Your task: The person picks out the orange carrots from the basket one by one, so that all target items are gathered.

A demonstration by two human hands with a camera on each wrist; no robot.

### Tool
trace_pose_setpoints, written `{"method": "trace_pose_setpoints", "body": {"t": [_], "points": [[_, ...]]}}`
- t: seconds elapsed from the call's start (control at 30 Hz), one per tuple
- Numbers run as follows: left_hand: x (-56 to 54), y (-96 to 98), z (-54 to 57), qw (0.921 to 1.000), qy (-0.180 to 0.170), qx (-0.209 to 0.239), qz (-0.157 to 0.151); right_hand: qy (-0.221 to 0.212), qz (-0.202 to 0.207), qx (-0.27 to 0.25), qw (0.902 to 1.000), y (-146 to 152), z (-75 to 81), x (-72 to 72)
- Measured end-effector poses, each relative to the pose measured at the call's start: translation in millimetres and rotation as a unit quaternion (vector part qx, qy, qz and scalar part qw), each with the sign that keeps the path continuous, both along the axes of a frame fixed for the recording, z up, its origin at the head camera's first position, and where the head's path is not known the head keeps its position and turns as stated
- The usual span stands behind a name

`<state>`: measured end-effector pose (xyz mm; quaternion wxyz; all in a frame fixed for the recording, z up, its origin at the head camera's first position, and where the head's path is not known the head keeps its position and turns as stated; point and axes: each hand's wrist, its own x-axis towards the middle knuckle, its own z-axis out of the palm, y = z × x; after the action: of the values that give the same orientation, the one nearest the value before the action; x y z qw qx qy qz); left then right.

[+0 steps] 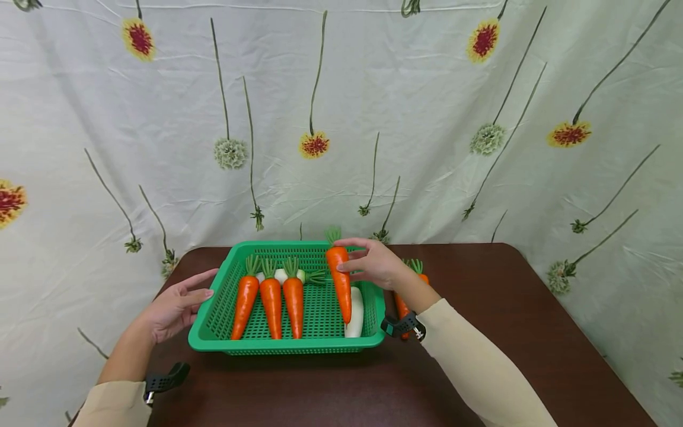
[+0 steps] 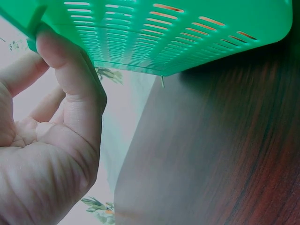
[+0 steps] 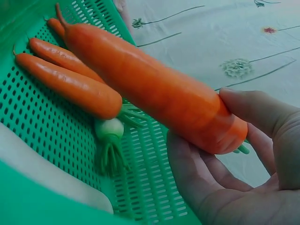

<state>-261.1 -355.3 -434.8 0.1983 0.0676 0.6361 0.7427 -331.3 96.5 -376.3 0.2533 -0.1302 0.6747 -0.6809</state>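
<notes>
My right hand (image 1: 373, 261) holds an orange carrot (image 1: 340, 279) by its thick leafy end, between thumb and fingers. The carrot is tilted over the right part of a green plastic basket (image 1: 325, 343), its thin tip overlapping a white radish (image 1: 355, 314) in the head view. Three more carrots (image 1: 245, 299) lie side by side in the basket's left half. Behind their tops is a white vegetable with green leaves (image 1: 316, 276), partly hidden. At the basket's left rim is my left hand (image 1: 173, 308), fingers loosely extended and thumb tip right at the rim (image 2: 18, 18).
Right of the basket, at least one more carrot (image 1: 401, 305) lies on the dark wooden table (image 1: 469, 296), partly covered by my right wrist. A white cloth (image 1: 427, 178) printed with flowers hangs behind the table. Each wrist wears a black strap (image 1: 401, 325).
</notes>
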Motion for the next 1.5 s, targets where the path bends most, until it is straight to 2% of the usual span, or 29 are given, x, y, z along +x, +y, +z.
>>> {"method": "trace_pose_setpoints", "body": {"t": [0.5,0.9,1.23,1.5], "points": [[2.5,1.2,3.1,0.9999,0.001,-0.013,0.01,0.036,-0.055,-0.006,0.9978,38,-6.9,5.2],[1.6,2.4,3.8,0.9996,0.0,-0.025,0.013,0.057,-0.075,-0.017,0.9954,75,-9.7,10.4],[0.6,-0.1,2.6,0.9999,-0.001,-0.013,0.008,0.076,-0.104,0.016,0.9915,106,-20.0,13.7],[0.5,1.7,2.3,0.9998,-0.002,-0.016,0.011,0.081,-0.106,-0.008,0.991,128,-27.9,17.0]]}}
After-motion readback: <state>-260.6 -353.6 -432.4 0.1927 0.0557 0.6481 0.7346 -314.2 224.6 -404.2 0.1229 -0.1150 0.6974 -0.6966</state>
